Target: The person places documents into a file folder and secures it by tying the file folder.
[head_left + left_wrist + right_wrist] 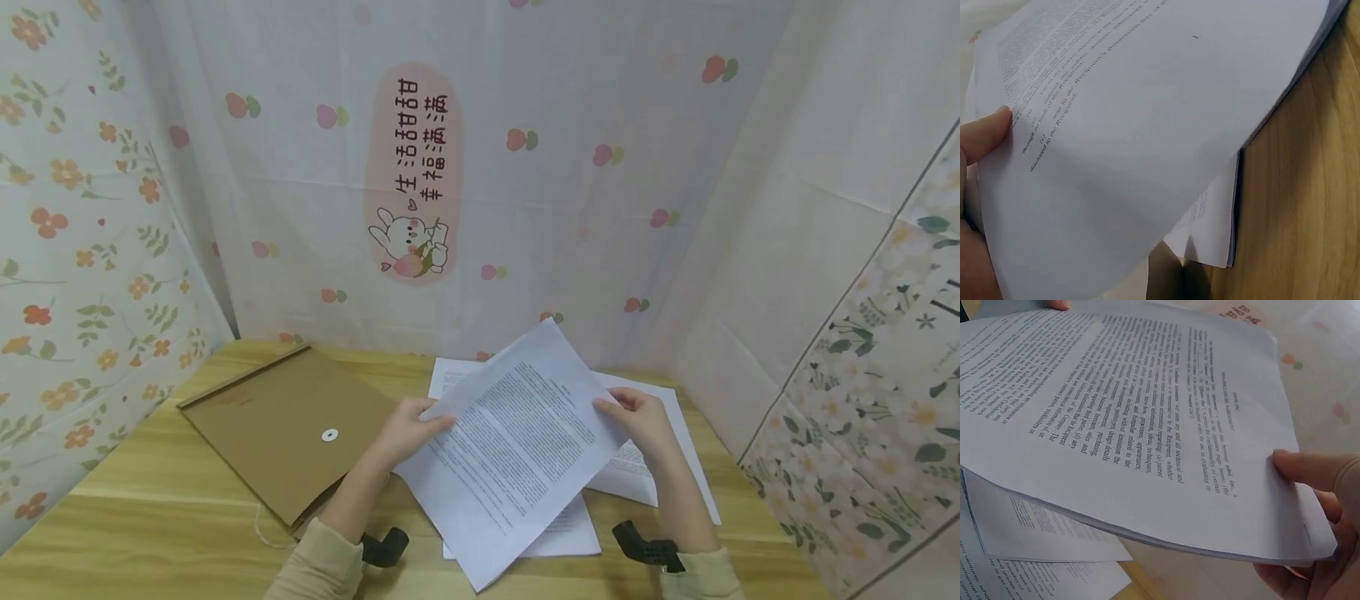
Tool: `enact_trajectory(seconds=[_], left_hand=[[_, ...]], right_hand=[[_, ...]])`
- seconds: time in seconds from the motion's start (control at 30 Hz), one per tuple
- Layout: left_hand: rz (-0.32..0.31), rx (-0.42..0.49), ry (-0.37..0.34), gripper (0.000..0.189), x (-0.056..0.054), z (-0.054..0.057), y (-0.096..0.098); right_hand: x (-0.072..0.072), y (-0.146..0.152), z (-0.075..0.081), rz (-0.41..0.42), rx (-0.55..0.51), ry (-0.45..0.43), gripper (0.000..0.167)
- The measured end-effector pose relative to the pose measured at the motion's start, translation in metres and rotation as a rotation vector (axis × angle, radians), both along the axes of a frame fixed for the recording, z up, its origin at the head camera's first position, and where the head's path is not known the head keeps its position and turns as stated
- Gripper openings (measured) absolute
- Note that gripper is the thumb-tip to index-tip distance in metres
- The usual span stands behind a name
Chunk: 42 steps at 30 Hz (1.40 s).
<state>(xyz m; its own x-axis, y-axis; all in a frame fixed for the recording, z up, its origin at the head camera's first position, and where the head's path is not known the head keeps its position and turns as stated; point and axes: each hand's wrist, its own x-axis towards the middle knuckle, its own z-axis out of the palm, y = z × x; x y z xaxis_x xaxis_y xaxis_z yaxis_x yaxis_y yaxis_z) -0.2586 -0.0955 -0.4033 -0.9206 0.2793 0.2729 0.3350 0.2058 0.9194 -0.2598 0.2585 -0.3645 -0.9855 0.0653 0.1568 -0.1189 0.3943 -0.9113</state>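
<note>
Both hands hold a thin stack of printed paper sheets (517,442) tilted above the table. My left hand (411,429) pinches one long edge, its thumb lying on the printed face. On the opposite edge, my right hand (637,417) pinches with the thumb on top and fingers beneath, near a corner with a small staple-like mark in the right wrist view. More printed sheets (675,442) lie on the table under the held stack, partly hidden by it and the right hand. Beside the left forearm lies a brown paper document envelope (285,433) with a white round button.
The wooden table (150,533) reaches back to a patterned curtain (570,225). Fabric hangs at the left and right sides too. A thin white string (262,529) trails from the envelope. Black wrist devices (386,547) sit on both wrists.
</note>
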Motion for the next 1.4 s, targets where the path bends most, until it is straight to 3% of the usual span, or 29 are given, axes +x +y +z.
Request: enact_trajectory(seconds=[0.27, 0.4, 0.57, 0.73, 0.83, 1.03, 1.4], left_hand=[[0.061, 0.145, -0.135, 0.031, 0.003, 0.002, -0.005], [0.103, 0.253, -0.184, 0.032, 0.004, 0.001, -0.005], [0.179, 0.361, -0.210, 0.033, 0.006, 0.001, -0.003], [0.252, 0.432, -0.168, 0.032, 0.006, 0.006, -0.001], [0.269, 0.431, -0.159, 0.031, 0.006, 0.004, -0.001], [0.197, 0.375, -0.191, 0.031, 0.006, -0.008, -0.003], [0.065, 0.396, -0.191, 0.042, 0.009, -0.002, -0.006]], right_hand=[[-0.001, -0.007, -0.005, 0.058, -0.365, -0.003, 0.049], [-0.001, -0.021, -0.009, 0.119, -0.454, 0.009, 0.040], [0.001, -0.048, -0.017, 0.170, -0.391, -0.017, 0.039], [0.005, -0.073, -0.020, 0.180, -0.297, -0.062, 0.036], [0.008, -0.079, -0.024, 0.172, -0.252, -0.056, 0.033], [0.012, -0.074, -0.030, 0.123, -0.200, -0.032, 0.030], [0.013, -0.083, -0.024, 0.130, -0.218, 0.006, 0.029]])
